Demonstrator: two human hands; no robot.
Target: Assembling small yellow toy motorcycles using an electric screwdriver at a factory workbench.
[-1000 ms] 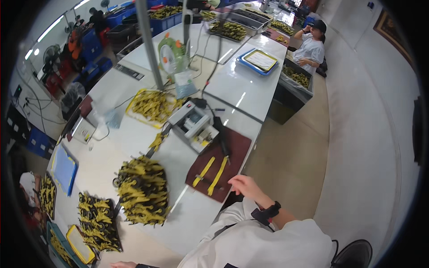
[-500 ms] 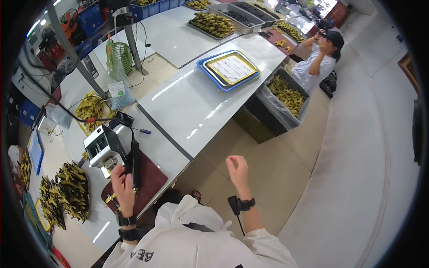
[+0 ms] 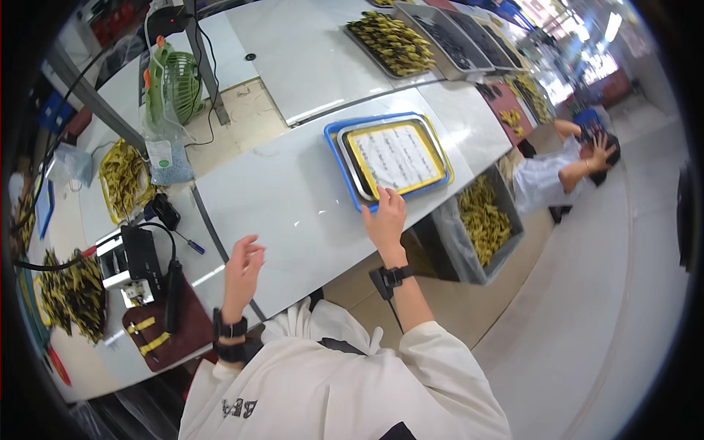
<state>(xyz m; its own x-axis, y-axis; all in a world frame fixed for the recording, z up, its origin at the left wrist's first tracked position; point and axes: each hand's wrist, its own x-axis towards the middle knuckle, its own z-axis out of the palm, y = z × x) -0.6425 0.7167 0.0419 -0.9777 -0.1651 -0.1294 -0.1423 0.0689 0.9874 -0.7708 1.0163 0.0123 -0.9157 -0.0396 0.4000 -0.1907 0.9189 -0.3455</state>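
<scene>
My right hand [image 3: 386,222] is at the near edge of a stack of trays, fingers stretched toward the rim; I cannot tell whether they touch it. The stack has a blue tray [image 3: 331,150] at the bottom and a yellow-rimmed tray [image 3: 357,166] on top, with a white marked sheet [image 3: 402,155] in it. Over the table's front edge, my left hand [image 3: 243,275] hangs with fingers apart and nothing in them. To its left, a small white and black bench machine [image 3: 132,264] stands by a dark red mat [image 3: 187,323] with two yellow-and-black parts on it.
A lined grey bin [image 3: 458,249] of yellow parts stands below the table at right, with a seated person [image 3: 550,176] beyond. A green fan [image 3: 176,84], a screwdriver [image 3: 194,247], heaped yellow-black parts [image 3: 73,297] and a full tray [image 3: 392,44] are on the tables. Cables cross the left side.
My view and body have turned toward the tray stack. My right hand has moved from above the floor to the trays' near edge; my left hand has left the machine and mat.
</scene>
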